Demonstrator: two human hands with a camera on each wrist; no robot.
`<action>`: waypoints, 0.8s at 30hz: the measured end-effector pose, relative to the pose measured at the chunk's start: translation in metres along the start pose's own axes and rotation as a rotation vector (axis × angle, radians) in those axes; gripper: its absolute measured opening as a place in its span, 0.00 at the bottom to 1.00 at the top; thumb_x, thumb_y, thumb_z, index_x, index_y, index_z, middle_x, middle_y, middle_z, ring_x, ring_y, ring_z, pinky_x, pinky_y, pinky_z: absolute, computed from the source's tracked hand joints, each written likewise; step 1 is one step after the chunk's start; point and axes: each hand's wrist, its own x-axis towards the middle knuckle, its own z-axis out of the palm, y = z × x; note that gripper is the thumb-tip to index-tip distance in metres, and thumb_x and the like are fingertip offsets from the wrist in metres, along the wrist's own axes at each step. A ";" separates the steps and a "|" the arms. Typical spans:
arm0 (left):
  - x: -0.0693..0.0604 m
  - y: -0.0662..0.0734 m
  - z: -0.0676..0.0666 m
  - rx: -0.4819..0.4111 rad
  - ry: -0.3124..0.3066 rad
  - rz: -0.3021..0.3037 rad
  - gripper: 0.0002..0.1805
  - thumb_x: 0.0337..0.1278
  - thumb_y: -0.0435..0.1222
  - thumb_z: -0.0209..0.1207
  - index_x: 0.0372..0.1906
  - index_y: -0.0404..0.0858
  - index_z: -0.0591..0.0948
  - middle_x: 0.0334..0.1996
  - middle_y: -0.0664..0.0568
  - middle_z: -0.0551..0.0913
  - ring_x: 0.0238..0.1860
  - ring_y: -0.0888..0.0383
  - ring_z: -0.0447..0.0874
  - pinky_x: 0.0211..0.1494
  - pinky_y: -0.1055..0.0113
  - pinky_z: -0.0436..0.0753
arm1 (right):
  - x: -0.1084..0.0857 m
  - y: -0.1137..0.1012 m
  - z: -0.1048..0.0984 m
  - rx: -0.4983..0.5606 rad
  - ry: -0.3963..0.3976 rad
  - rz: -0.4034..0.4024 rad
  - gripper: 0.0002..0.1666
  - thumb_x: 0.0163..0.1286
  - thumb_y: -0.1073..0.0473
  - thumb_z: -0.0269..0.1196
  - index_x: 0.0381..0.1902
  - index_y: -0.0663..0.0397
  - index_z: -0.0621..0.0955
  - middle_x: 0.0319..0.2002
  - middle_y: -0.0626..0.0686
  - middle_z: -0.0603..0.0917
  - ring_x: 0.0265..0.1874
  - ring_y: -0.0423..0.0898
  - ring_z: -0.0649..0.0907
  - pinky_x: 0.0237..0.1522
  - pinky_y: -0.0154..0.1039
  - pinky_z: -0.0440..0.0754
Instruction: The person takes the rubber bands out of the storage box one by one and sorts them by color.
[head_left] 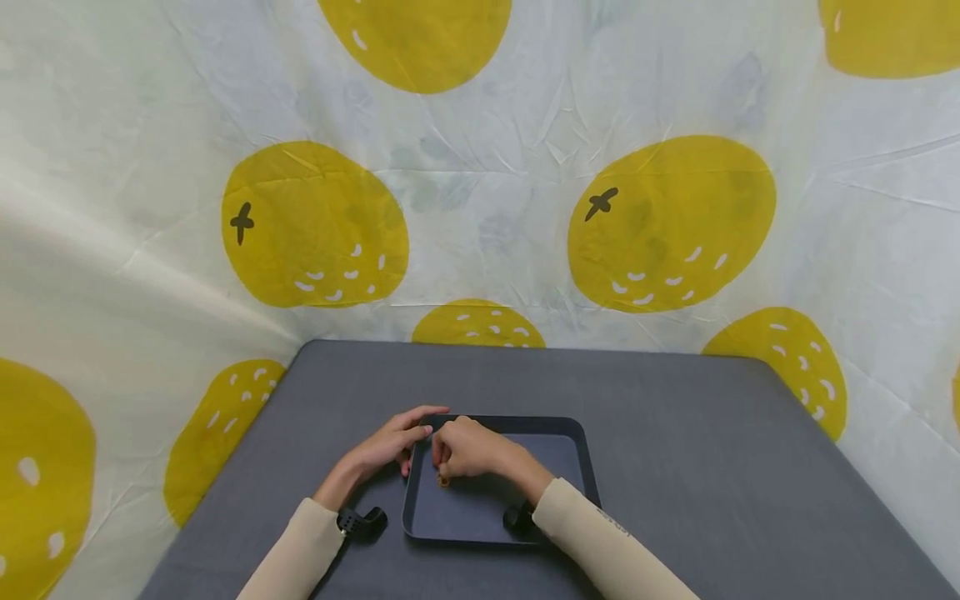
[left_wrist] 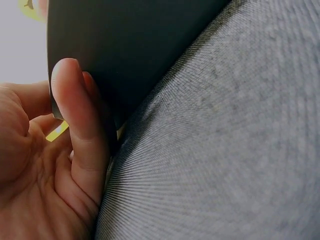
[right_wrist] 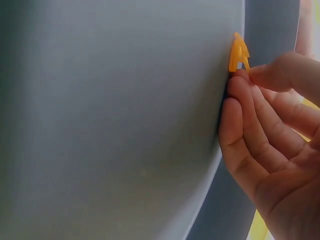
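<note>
A dark rectangular tray (head_left: 480,540) lies on the grey tabletop. My left hand (head_left: 388,443) holds its left side near the far corner. The left wrist view shows a finger (left_wrist: 75,105) of that hand against the tray's outer wall (left_wrist: 130,50). Over the left part of the tray, my right hand (head_left: 468,450) pinches a small orange plastic piece (right_wrist: 240,52) between thumb and fingertips. Its thin prongs show in the right wrist view, close to the tray's floor (right_wrist: 125,110); its exact kind is unclear. In the head view the orange piece (head_left: 443,481) peeks out below the fingers.
The grey table (head_left: 690,467) extends around the tray on all sides. Behind and beside it hangs a pale curtain (head_left: 487,225) printed with yellow fruit. A black wrist device (head_left: 363,525) sits at the left cuff, another (head_left: 517,518) at the right, over the tray.
</note>
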 end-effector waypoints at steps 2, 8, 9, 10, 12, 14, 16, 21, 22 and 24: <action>0.000 -0.002 0.001 -0.006 -0.001 -0.001 0.25 0.83 0.45 0.47 0.79 0.58 0.67 0.22 0.52 0.78 0.13 0.62 0.73 0.20 0.66 0.80 | 0.000 0.001 0.002 0.006 0.003 -0.002 0.05 0.64 0.63 0.70 0.33 0.45 0.89 0.28 0.40 0.88 0.25 0.30 0.81 0.30 0.25 0.79; 0.003 -0.003 0.000 -0.005 0.000 0.007 0.25 0.84 0.44 0.47 0.79 0.56 0.66 0.17 0.54 0.70 0.12 0.61 0.73 0.19 0.66 0.81 | 0.000 0.004 -0.001 0.049 0.009 -0.010 0.07 0.66 0.64 0.70 0.30 0.45 0.89 0.26 0.40 0.87 0.23 0.31 0.80 0.29 0.27 0.79; 0.004 -0.002 -0.001 -0.007 0.002 0.010 0.25 0.84 0.44 0.47 0.79 0.56 0.67 0.17 0.54 0.69 0.12 0.61 0.73 0.19 0.66 0.80 | 0.000 0.004 -0.003 0.054 0.014 -0.012 0.07 0.66 0.64 0.69 0.30 0.46 0.89 0.26 0.40 0.87 0.23 0.32 0.80 0.29 0.27 0.79; 0.005 -0.001 -0.002 -0.007 0.001 0.011 0.25 0.84 0.44 0.47 0.78 0.56 0.67 0.17 0.54 0.68 0.12 0.61 0.73 0.19 0.66 0.80 | 0.000 0.004 -0.005 0.059 0.019 -0.014 0.07 0.66 0.65 0.69 0.30 0.47 0.89 0.26 0.41 0.87 0.22 0.32 0.80 0.29 0.28 0.79; 0.006 0.000 -0.003 -0.007 0.000 0.015 0.25 0.84 0.44 0.47 0.78 0.56 0.67 0.19 0.54 0.67 0.12 0.61 0.73 0.19 0.66 0.80 | -0.001 0.004 -0.007 0.066 0.022 -0.013 0.08 0.66 0.66 0.69 0.30 0.48 0.89 0.26 0.41 0.87 0.22 0.32 0.80 0.28 0.28 0.79; 0.004 0.001 -0.003 -0.009 -0.002 0.006 0.25 0.84 0.44 0.47 0.78 0.57 0.67 0.19 0.54 0.66 0.12 0.61 0.73 0.19 0.66 0.80 | -0.001 0.005 -0.006 0.071 0.025 -0.020 0.08 0.66 0.67 0.68 0.31 0.48 0.89 0.26 0.42 0.88 0.22 0.32 0.80 0.29 0.28 0.79; 0.003 0.001 -0.003 -0.005 -0.003 -0.005 0.25 0.84 0.44 0.47 0.78 0.58 0.67 0.19 0.54 0.66 0.13 0.60 0.73 0.20 0.65 0.81 | -0.001 0.006 -0.006 0.083 0.023 -0.019 0.09 0.66 0.67 0.68 0.32 0.49 0.90 0.28 0.43 0.89 0.24 0.32 0.81 0.30 0.27 0.80; 0.003 0.003 -0.002 -0.004 0.001 -0.006 0.26 0.83 0.44 0.47 0.79 0.56 0.66 0.20 0.54 0.66 0.13 0.60 0.73 0.20 0.65 0.81 | -0.004 0.007 -0.010 0.093 0.036 -0.010 0.10 0.65 0.69 0.67 0.35 0.50 0.92 0.31 0.45 0.91 0.26 0.33 0.84 0.30 0.28 0.82; 0.003 0.003 -0.002 -0.004 0.000 -0.007 0.26 0.84 0.44 0.47 0.79 0.55 0.66 0.20 0.54 0.66 0.13 0.60 0.73 0.20 0.65 0.81 | -0.004 0.007 -0.010 0.091 0.038 -0.010 0.10 0.65 0.69 0.67 0.34 0.49 0.92 0.31 0.45 0.91 0.26 0.33 0.83 0.30 0.29 0.82; 0.002 0.002 -0.002 -0.010 -0.001 -0.017 0.25 0.84 0.43 0.47 0.79 0.56 0.67 0.19 0.55 0.66 0.13 0.60 0.73 0.20 0.65 0.81 | -0.005 0.006 -0.010 0.086 0.035 -0.014 0.10 0.66 0.68 0.67 0.33 0.48 0.91 0.30 0.44 0.90 0.25 0.33 0.83 0.30 0.29 0.81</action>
